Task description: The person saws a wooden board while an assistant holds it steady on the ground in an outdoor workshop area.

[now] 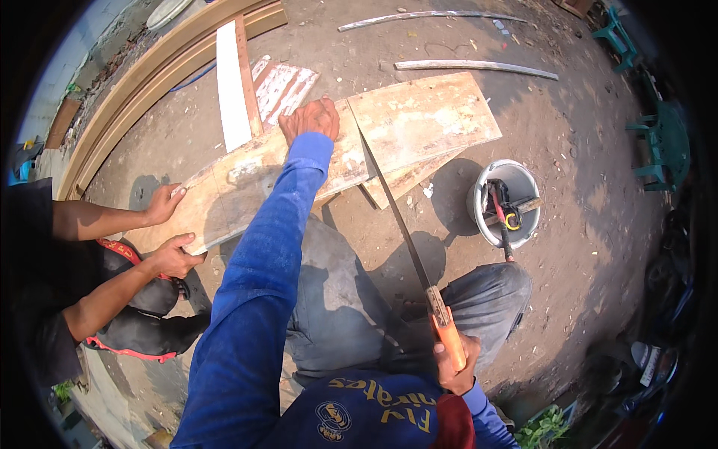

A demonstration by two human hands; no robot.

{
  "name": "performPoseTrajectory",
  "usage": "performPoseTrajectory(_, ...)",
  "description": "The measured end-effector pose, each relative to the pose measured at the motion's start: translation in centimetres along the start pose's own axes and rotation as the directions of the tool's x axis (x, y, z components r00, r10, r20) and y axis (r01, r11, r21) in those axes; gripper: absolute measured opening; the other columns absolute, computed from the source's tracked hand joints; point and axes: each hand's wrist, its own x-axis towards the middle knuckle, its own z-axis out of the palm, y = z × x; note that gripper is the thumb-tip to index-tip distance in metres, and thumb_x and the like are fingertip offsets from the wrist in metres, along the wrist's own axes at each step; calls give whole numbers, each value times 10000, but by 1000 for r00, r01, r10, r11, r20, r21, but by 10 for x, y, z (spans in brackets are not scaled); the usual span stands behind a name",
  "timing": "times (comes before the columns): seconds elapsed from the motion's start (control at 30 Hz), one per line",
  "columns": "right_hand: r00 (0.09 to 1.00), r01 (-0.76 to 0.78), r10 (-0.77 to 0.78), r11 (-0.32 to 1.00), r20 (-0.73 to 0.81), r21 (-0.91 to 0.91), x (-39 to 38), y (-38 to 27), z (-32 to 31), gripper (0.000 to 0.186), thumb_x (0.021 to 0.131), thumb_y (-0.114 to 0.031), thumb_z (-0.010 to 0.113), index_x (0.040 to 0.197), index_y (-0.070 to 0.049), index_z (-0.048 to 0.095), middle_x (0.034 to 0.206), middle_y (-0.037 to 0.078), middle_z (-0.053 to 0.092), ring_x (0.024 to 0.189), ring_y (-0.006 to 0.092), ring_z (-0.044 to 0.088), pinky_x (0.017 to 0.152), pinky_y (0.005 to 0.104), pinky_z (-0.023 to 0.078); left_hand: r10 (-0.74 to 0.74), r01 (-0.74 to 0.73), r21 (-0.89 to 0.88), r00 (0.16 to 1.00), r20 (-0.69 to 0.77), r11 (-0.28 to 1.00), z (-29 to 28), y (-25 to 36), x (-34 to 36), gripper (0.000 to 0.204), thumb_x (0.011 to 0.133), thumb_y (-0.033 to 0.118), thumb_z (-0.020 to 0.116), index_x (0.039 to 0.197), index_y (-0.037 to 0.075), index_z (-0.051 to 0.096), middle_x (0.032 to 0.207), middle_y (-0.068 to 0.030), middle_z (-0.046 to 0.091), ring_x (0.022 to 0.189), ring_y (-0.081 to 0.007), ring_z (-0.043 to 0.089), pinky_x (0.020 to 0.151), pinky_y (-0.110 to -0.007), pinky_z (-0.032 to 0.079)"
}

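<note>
A wide, worn wooden board [419, 112] lies across in front of me, raised off the ground, with pale patches on its face. My left hand [310, 120] presses down near its far edge, fingers curled over that edge. In my right hand [456, 363] is the orange handle of a handsaw [411, 243]. Its blade runs up and away to the board, where the tip end sits in a cut line across the wood. Another person's hands [170, 256] grip the board's left end. Beneath the board's right part, a second plank [415, 177] juts out at an angle.
A grey bucket [479, 202] with hand tools stands to the right, near my knee. Long brown beams [127, 112] and a white strip [232, 86] lie at the far left. Two thin strips [479, 67] rest on the dirt beyond. Green plastic chairs [666, 146] stand far right.
</note>
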Motion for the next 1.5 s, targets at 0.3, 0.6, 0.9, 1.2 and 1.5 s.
performPoseTrajectory(0.3, 994, -86, 105, 941, -41, 328, 159, 20, 77, 287, 994, -144, 670, 772, 9, 572, 621, -16, 475, 600, 61, 412, 525, 315, 356, 25, -25, 8, 998, -57, 1000, 6, -7, 2, 578, 1056, 365, 404, 748, 47, 775, 807, -205, 754, 786, -382, 702, 923, -482, 383)
performPoseTrajectory(0.6, 997, -42, 49, 992, -53, 119, 61, 42, 37, 316, 968, -275, 670, 1032, 35, 675, 652, 63, 552, 580, 148, 555, 564, 322, 433, -71, 70, 25, 995, 63, 997, 2, 9, 6, 591, 1060, 432, 407, 840, 38, 789, 857, -229, 759, 904, -373, 707, 979, -510, 373)
performPoseTrajectory(0.9, 998, -47, 54, 977, -29, 208, 43, 43, 37, 292, 978, -220, 663, 1074, 45, 739, 637, 69, 555, 549, 141, 530, 547, 329, 419, -28, 28, -8, 999, 26, 1000, 6, 0, 0, 610, 1059, 433, 408, 765, 27, 756, 811, -230, 746, 846, -374, 695, 932, -492, 379)
performPoseTrajectory(1.2, 994, -67, 96, 890, -42, 451, 192, 44, 89, 301, 1008, -157, 677, 778, 3, 566, 621, -27, 450, 586, 64, 389, 515, 301, 328, -5, 5, 30, 1000, 15, 1000, 6, 1, -2, 609, 1066, 436, 393, 781, 44, 761, 814, -221, 751, 838, -382, 700, 950, -504, 377)
performPoseTrajectory(1.5, 992, -3, 21, 988, -121, 153, -11, 70, 32, 477, 985, -343, 653, 1211, 68, 743, 905, 154, 774, 680, 220, 726, 660, 318, 538, -55, 53, 27, 996, 72, 998, 2, 6, 7, 603, 1063, 435, 413, 751, 51, 757, 787, -217, 742, 845, -393, 696, 945, -511, 389)
